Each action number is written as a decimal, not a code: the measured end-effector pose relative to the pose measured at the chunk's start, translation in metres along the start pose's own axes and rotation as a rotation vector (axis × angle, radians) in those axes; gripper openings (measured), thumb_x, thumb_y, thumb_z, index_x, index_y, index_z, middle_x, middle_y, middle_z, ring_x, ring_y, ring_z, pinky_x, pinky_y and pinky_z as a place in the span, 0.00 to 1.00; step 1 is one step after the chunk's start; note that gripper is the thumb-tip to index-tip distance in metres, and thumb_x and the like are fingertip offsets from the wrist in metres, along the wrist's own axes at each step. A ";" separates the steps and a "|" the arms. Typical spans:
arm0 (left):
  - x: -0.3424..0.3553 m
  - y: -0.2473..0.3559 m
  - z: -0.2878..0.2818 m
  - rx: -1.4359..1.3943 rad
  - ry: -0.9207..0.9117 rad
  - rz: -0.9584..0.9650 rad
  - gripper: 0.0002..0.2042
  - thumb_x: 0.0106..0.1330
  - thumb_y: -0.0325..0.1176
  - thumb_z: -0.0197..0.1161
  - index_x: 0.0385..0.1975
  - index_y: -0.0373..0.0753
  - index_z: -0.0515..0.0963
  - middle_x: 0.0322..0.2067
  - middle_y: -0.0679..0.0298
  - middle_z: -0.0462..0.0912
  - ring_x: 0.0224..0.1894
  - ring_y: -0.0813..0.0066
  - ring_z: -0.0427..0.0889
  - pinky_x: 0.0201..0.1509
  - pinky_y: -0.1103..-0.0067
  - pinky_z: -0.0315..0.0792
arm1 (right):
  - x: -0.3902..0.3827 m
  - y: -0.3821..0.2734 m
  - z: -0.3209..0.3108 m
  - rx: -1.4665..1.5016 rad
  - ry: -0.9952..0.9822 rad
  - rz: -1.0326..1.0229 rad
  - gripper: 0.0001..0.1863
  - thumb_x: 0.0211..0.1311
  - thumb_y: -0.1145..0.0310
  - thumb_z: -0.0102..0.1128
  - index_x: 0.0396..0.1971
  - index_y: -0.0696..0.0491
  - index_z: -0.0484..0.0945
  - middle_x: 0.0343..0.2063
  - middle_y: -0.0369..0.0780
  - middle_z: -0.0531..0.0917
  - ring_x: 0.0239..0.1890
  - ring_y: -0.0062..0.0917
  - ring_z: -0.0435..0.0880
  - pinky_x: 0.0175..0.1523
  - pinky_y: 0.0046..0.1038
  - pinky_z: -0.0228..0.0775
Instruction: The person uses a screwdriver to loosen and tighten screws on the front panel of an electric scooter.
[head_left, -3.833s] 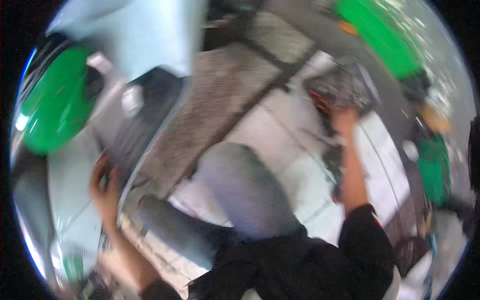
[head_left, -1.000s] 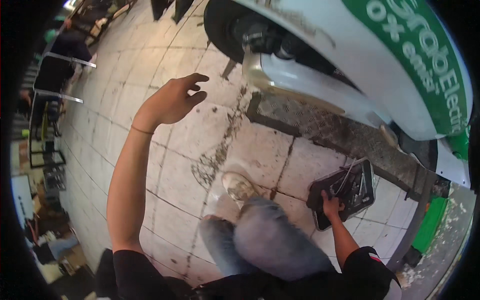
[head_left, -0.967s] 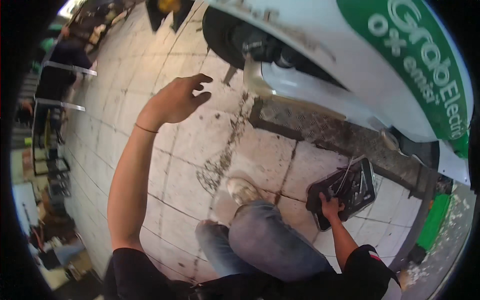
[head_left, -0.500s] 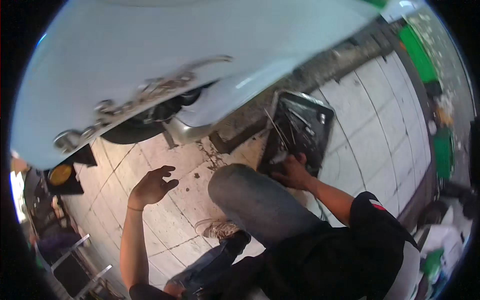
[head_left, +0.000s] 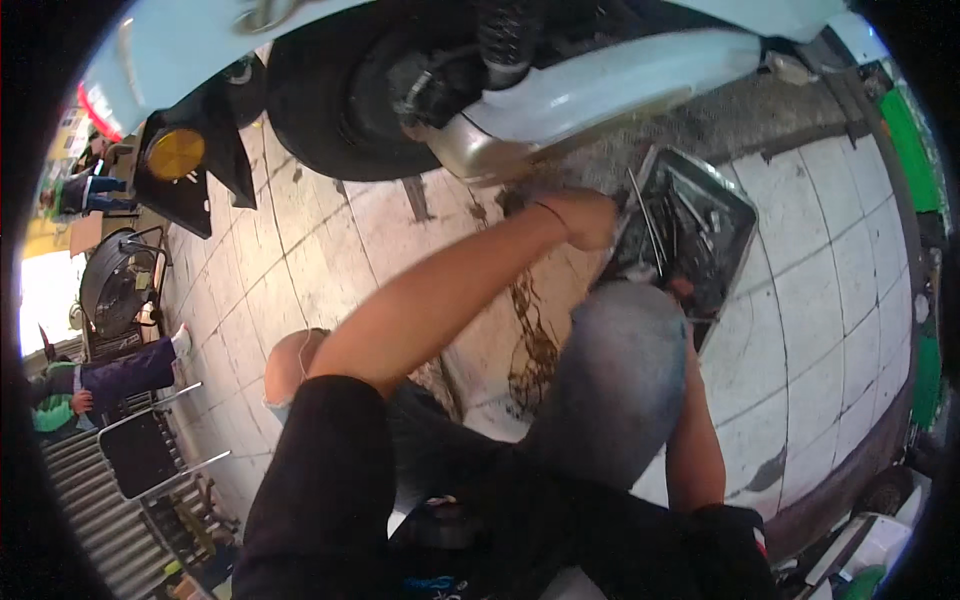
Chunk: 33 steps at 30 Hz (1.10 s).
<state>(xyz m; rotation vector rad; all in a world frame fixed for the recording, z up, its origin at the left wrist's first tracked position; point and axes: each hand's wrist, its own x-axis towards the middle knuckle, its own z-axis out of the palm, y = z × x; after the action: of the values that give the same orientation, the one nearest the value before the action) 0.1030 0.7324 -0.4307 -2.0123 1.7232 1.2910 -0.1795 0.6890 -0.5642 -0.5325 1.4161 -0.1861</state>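
Note:
My left hand [head_left: 583, 216] is at the left edge of a dark tray [head_left: 752, 222] on the floor; its fingers are turned away and blurred. Most of my right hand [head_left: 681, 290] is behind my bent knee, with only a little of it visible over the tray's near part. Metal tools [head_left: 690, 212] lie jumbled in the tray. A long thin rod [head_left: 646, 222] slants across its left side. What either hand holds, if anything, cannot be made out.
Ahead stands a pale scooter, its rear tire [head_left: 310, 110] and silver exhaust [head_left: 475, 150] close to my left forearm. A yellow round reflector [head_left: 175, 154] hangs at left. Farther left are a fan [head_left: 112, 285], a black-seated stool [head_left: 148, 455] and another person's leg [head_left: 135, 378].
My left hand has swung right, from open above the tiles to the tray's edge. My right hand stays at the tray, now mostly behind my knee. The view has shifted, showing the wheel.

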 end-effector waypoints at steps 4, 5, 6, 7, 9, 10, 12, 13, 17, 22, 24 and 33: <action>0.000 0.035 -0.004 -0.179 0.244 0.313 0.24 0.62 0.47 0.61 0.49 0.33 0.78 0.46 0.43 0.81 0.50 0.49 0.81 0.55 0.63 0.72 | 0.001 -0.005 0.003 -0.200 0.005 -0.730 0.30 0.59 0.61 0.65 0.59 0.56 0.70 0.50 0.42 0.79 0.47 0.30 0.80 0.54 0.31 0.72; -0.004 0.038 0.000 -0.321 0.243 0.353 0.25 0.62 0.48 0.62 0.51 0.35 0.78 0.47 0.43 0.81 0.52 0.49 0.80 0.57 0.63 0.71 | -0.004 -0.010 0.003 -0.002 -0.139 -0.452 0.29 0.60 0.60 0.63 0.59 0.56 0.70 0.49 0.41 0.79 0.46 0.30 0.80 0.53 0.31 0.73; -0.008 0.037 0.008 -0.295 0.214 0.357 0.25 0.62 0.48 0.62 0.51 0.35 0.78 0.47 0.43 0.81 0.52 0.49 0.80 0.57 0.63 0.71 | -0.011 -0.013 0.004 0.219 -0.255 -0.208 0.28 0.62 0.58 0.61 0.58 0.56 0.70 0.49 0.40 0.79 0.45 0.29 0.81 0.52 0.31 0.74; -0.013 0.033 0.017 -0.342 0.218 0.380 0.26 0.64 0.51 0.60 0.52 0.35 0.77 0.49 0.42 0.80 0.53 0.48 0.79 0.58 0.64 0.70 | -0.018 -0.013 0.006 0.219 -0.270 -0.196 0.28 0.62 0.58 0.61 0.58 0.56 0.70 0.49 0.40 0.79 0.45 0.29 0.81 0.52 0.31 0.74; -0.013 0.025 0.027 -0.360 0.056 0.319 0.32 0.69 0.59 0.52 0.58 0.34 0.73 0.56 0.46 0.76 0.59 0.51 0.74 0.62 0.63 0.68 | -0.037 -0.018 0.004 0.406 -0.473 -0.318 0.26 0.63 0.60 0.59 0.57 0.56 0.69 0.47 0.40 0.80 0.47 0.33 0.82 0.53 0.34 0.75; -0.015 0.021 0.032 -0.336 0.042 0.316 0.32 0.69 0.59 0.52 0.58 0.34 0.73 0.56 0.46 0.76 0.59 0.51 0.74 0.62 0.63 0.68 | -0.046 -0.011 0.007 0.416 -0.385 -0.286 0.26 0.63 0.60 0.59 0.57 0.56 0.69 0.47 0.40 0.80 0.47 0.33 0.82 0.53 0.34 0.75; -0.021 0.016 0.045 -0.862 0.100 0.357 0.37 0.70 0.63 0.46 0.64 0.34 0.66 0.63 0.52 0.70 0.63 0.55 0.71 0.63 0.64 0.67 | -0.066 0.017 0.012 0.155 -0.037 -0.575 0.22 0.65 0.64 0.55 0.56 0.56 0.70 0.44 0.43 0.81 0.46 0.35 0.82 0.51 0.34 0.76; -0.024 0.017 0.049 -1.107 0.059 0.321 0.36 0.71 0.61 0.46 0.66 0.36 0.61 0.68 0.56 0.61 0.65 0.60 0.68 0.63 0.68 0.68 | -0.075 0.031 0.012 0.135 -0.086 -0.780 0.20 0.64 0.71 0.53 0.56 0.56 0.70 0.44 0.43 0.81 0.45 0.33 0.82 0.51 0.35 0.75; -0.023 0.061 0.057 -1.707 0.335 0.563 0.36 0.71 0.54 0.53 0.69 0.37 0.50 0.49 0.48 0.78 0.55 0.55 0.79 0.57 0.64 0.73 | -0.103 0.053 -0.007 0.255 -0.430 -0.632 0.22 0.61 0.76 0.58 0.57 0.59 0.71 0.48 0.42 0.81 0.47 0.26 0.82 0.54 0.31 0.74; -0.045 0.058 0.073 -2.017 0.514 0.368 0.23 0.75 0.49 0.48 0.56 0.34 0.61 0.41 0.53 0.79 0.40 0.57 0.85 0.42 0.67 0.82 | -0.089 0.084 0.053 -0.661 -0.010 -1.126 0.21 0.61 0.62 0.60 0.53 0.51 0.76 0.47 0.42 0.82 0.53 0.40 0.78 0.59 0.41 0.67; -0.053 0.044 0.079 -2.108 0.531 0.334 0.21 0.76 0.50 0.46 0.49 0.34 0.65 0.35 0.55 0.78 0.36 0.59 0.85 0.36 0.69 0.83 | -0.083 0.090 0.068 -0.400 -0.162 -0.884 0.22 0.61 0.60 0.60 0.54 0.50 0.75 0.47 0.42 0.81 0.53 0.42 0.77 0.60 0.41 0.66; -0.053 0.016 0.050 -1.979 0.789 0.384 0.21 0.76 0.50 0.46 0.44 0.33 0.65 0.32 0.56 0.78 0.36 0.63 0.84 0.40 0.70 0.82 | -0.052 0.074 0.124 -0.304 -0.362 -0.929 0.18 0.62 0.59 0.64 0.49 0.50 0.82 0.50 0.45 0.81 0.51 0.37 0.79 0.60 0.38 0.65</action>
<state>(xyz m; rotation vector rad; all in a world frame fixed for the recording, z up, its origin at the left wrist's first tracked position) 0.0677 0.7973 -0.4171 -3.3322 0.4403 3.5154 -0.0818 0.8056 -0.5447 -1.3844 0.7598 -0.5855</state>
